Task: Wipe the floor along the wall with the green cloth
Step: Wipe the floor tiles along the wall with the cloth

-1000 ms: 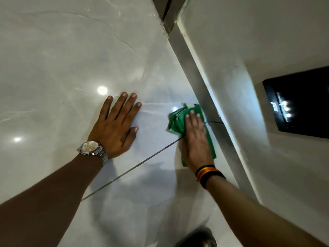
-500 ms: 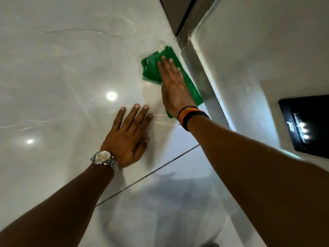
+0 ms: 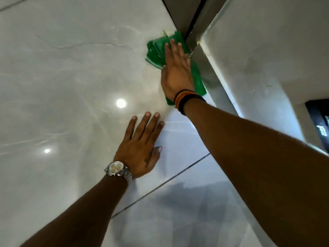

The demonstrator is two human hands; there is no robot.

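Observation:
The green cloth lies folded on the glossy grey tile floor, tight against the grey skirting at the foot of the white wall. My right hand presses flat on top of the cloth, fingers straight and pointing toward the far corner; the cloth shows beyond the fingertips and on both sides of the palm. My left hand, with a metal watch on its wrist, rests flat on the floor nearer to me, fingers spread, holding nothing.
A dark door frame or gap stands at the corner just beyond the cloth. A black panel with small lights is set in the wall at the right. A dark grout line crosses the floor under my arms.
My right hand has slid the cloth farther along the skirting, from beside my left hand up to the corner by the door frame. The left hand has stayed planted on the floor.

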